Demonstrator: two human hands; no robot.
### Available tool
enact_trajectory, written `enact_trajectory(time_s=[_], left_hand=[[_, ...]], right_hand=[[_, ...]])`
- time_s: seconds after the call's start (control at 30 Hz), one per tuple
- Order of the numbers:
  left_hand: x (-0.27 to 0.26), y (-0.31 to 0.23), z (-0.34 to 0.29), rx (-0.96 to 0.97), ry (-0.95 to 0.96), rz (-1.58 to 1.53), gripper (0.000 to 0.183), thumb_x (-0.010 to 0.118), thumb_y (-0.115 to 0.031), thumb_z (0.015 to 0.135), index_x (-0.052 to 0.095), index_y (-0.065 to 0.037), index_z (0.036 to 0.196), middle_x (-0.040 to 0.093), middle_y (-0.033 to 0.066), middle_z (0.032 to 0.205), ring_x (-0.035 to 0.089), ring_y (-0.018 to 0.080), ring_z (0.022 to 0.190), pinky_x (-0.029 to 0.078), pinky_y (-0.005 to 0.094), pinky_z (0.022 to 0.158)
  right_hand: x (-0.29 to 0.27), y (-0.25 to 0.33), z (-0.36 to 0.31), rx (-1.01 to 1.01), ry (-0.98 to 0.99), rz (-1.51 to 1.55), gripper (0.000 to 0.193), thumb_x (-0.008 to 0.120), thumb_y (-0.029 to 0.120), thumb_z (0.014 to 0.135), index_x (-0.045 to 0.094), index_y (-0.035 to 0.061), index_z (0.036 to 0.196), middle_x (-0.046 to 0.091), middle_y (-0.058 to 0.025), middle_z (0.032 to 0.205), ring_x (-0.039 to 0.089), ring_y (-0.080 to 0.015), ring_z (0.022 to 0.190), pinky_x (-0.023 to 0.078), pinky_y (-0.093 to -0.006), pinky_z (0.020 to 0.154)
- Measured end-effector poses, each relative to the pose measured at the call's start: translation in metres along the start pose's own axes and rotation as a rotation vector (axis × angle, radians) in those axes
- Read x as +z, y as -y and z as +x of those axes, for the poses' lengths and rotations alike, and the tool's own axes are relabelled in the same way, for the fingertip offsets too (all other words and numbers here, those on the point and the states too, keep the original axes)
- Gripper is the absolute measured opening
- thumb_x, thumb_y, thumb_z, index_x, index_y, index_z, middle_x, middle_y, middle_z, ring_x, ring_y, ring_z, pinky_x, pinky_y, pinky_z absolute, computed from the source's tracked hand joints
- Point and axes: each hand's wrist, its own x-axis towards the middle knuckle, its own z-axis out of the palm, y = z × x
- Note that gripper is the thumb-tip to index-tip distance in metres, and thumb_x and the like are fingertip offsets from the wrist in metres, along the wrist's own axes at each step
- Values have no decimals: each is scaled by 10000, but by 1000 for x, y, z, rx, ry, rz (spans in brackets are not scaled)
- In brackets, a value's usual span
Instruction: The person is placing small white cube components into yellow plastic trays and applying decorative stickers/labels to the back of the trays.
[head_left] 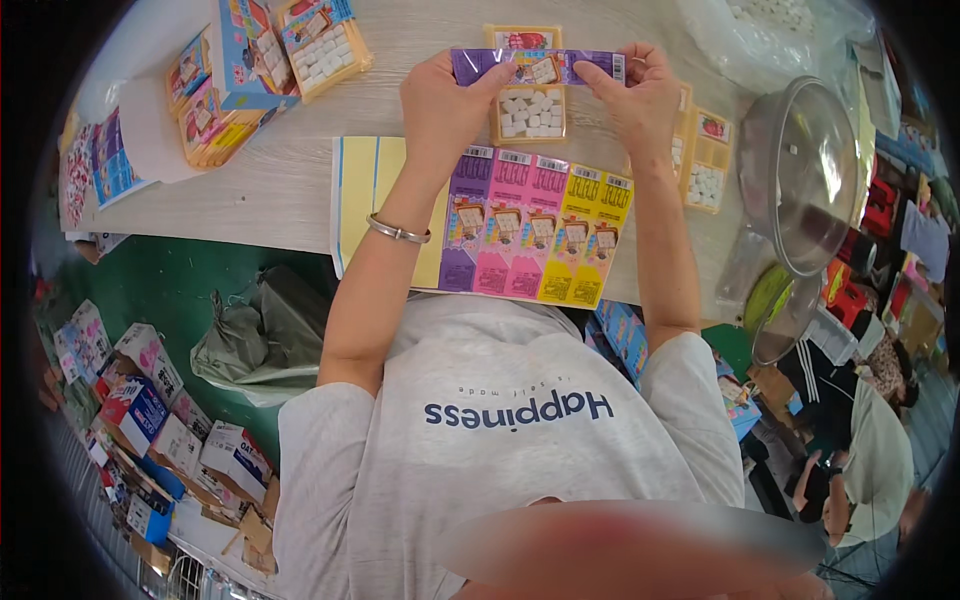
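Along the near edge of our surface (262,185) we have a label sheet (541,228); beyond it, a tray (533,141) of white pieces. Across the tray's middle, our left hand (446,102) and right hand (642,98) each have a grip clamped on one end of a purple strip (541,69).

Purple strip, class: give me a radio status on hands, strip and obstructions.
Left hand, right hand: holding opposite ends of purple strip. Strip: across yellow tray, contact unclear. Label sheet: closer in, apparently not blocking.
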Motion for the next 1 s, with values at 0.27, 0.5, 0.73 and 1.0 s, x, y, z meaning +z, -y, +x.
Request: enact_trajectory(time_s=[0.27, 0.5, 0.73, 1.0], left_hand=[[3, 4, 4, 18, -57, 71, 312, 796, -323, 796, 750, -17, 833, 726, 97, 699, 704, 202, 644, 530, 341, 617], [8, 5, 8, 48, -34, 388, 377, 771, -373, 796, 717, -1, 820, 720, 154, 789, 704, 350, 768, 543, 442, 704], [24, -1, -4, 213, -153, 462, 360, 697, -317, 869, 653, 26, 972, 639, 201, 971, 665, 387, 854, 520, 470, 754], [21, -7, -4, 51, -31, 307, 359, 709, -310, 854, 636, 2, 1015, 698, 201, 891, 687, 381, 876, 535, 455, 779]], right_hand=[[6, -4, 3, -34, -20, -155, 381, 865, 119, 767, 587, 15, 1006, 715, -59, 830, 638, -74, 699, 512, -205, 623], [9, 8, -2, -25, -36, -510, 531, 909, 342, 684, 603, 32, 987, 721, -68, 852, 670, -139, 736, 532, -290, 676], [11, 1, -10, -35, -75, -547, 567, 909, 369, 676, 589, 40, 1010, 693, -79, 871, 671, -182, 773, 539, -321, 706], [9, 4, -16, -21, -89, -473, 567, 904, 350, 692, 573, 32, 1024, 681, -87, 888, 661, -179, 775, 537, -315, 710]])
